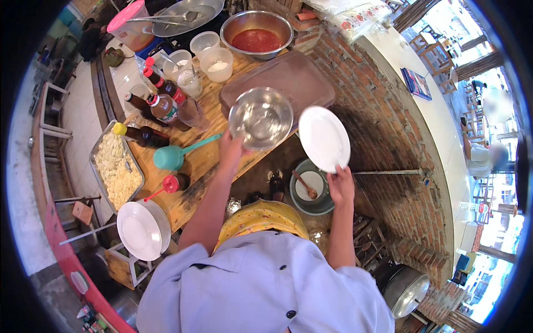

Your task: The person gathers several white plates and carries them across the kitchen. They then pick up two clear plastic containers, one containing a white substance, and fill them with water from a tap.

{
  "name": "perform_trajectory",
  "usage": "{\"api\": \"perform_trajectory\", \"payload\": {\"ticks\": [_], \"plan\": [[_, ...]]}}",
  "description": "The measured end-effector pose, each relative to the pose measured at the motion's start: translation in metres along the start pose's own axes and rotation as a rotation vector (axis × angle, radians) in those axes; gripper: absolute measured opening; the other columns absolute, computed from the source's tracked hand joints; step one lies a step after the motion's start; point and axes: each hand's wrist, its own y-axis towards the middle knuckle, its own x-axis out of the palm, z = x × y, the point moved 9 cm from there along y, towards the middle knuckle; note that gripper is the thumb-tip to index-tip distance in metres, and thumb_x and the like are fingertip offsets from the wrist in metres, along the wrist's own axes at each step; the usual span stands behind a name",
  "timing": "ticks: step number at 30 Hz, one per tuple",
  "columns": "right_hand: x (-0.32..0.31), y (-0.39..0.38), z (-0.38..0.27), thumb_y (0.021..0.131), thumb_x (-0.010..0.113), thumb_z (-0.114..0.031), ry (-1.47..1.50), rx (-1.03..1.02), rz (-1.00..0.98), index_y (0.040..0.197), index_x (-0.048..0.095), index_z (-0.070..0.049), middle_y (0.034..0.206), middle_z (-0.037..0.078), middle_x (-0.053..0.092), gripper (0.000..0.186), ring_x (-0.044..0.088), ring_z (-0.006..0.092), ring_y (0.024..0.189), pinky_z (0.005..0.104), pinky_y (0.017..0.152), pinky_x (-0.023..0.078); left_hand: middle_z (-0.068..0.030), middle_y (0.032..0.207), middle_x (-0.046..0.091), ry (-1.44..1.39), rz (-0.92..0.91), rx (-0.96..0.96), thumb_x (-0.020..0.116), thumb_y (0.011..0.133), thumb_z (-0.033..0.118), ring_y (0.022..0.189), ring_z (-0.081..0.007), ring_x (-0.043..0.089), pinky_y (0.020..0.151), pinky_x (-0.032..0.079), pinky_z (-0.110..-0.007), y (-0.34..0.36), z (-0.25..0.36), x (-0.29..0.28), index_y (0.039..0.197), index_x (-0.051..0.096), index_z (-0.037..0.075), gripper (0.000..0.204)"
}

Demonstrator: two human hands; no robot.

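Note:
My left hand [231, 149] grips the near rim of a shiny metal bowl [261, 117], held over the near edge of a brown tray [277, 77]. The bowl looks empty inside. In my right hand [340, 183] is a white oval plate [324, 139], tilted and pinched at its lower edge, with nothing on it. Below the plate, a grey-green bucket [308, 206] on the floor holds something white and a wooden spoon [311, 192]. Close to my left wrist, a turquoise dipper [169, 158] rests on the wooden table [208, 158], its handle pointing towards the bowl.
Several sauce bottles [164, 108] and plastic tubs [216, 64] crowd the table's left. A bowl of red sauce [256, 39] stands at the back. A tray of pale chopped food [116, 166] and stacked white plates [143, 230] sit left. A curved brick wall [383, 116] bounds the right.

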Motion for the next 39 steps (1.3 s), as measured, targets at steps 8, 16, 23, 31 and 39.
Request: {"api": "perform_trajectory", "payload": {"ticks": [8, 16, 23, 31, 39], "plan": [[0.121, 0.140, 0.058, 0.092, 0.067, -0.009, -0.083, 0.124, -0.093, 0.105, 0.053, -0.010, 0.091, 0.003, 0.060, 0.019, 0.060, 0.0147, 0.077, 0.0326, 0.075, 0.055, -0.0101, 0.108, 0.066, 0.154, 0.215, -0.285, 0.053, 0.094, 0.008, 0.074, -0.0184, 0.069, 0.058, 0.058, -0.030, -0.111, -0.049, -0.094, 0.133, 0.051, 0.008, 0.039], [0.133, 0.146, 0.068, 0.090, 0.073, -0.018, -0.262, 0.176, -0.109, 0.121, 0.053, -0.007, 0.099, 0.004, 0.061, 0.038, 0.061, 0.0156, 0.080, 0.0310, 0.070, 0.056, -0.0097, 0.111, 0.063, -0.071, 0.476, -0.212, 0.058, 0.097, 0.020, 0.081, -0.0186, 0.068, 0.065, 0.058, -0.033, -0.126, -0.076, -0.101, 0.129, 0.050, 0.010, 0.035], [0.109, 0.141, 0.058, 0.091, 0.070, -0.019, -0.471, 0.250, -0.182, 0.127, 0.052, -0.009, 0.104, 0.003, 0.061, 0.041, 0.061, 0.0146, 0.084, 0.0306, 0.071, 0.054, -0.0082, 0.104, 0.059, -0.401, 0.508, -0.309, 0.061, 0.098, 0.028, 0.075, -0.0201, 0.065, 0.064, 0.055, -0.032, -0.152, -0.085, -0.061, 0.119, 0.046, 0.011, 0.032], [0.055, 0.148, 0.003, 0.081, 0.076, -0.025, -1.862, -0.437, -0.273, 0.131, 0.057, -0.008, 0.132, 0.018, 0.054, 0.057, 0.053, 0.0382, 0.123, 0.0483, 0.101, 0.046, -0.0013, 0.087, 0.056, 0.212, 0.562, 0.071, 0.067, 0.094, 0.017, 0.069, -0.0071, 0.054, 0.060, 0.045, -0.022, -0.156, 0.016, -0.062, 0.110, 0.051, 0.007, 0.024], [0.122, 0.107, -0.021, 0.085, 0.073, -0.016, -1.358, -0.441, -0.352, 0.110, 0.064, -0.004, 0.102, 0.009, 0.067, 0.029, 0.067, 0.0201, 0.082, 0.0309, 0.074, 0.054, 0.0008, 0.084, 0.061, 0.556, 0.072, 0.194, 0.066, 0.094, 0.015, 0.069, -0.0070, 0.055, 0.064, 0.046, -0.023, -0.096, 0.101, -0.035, 0.100, 0.062, 0.005, 0.013]]}}
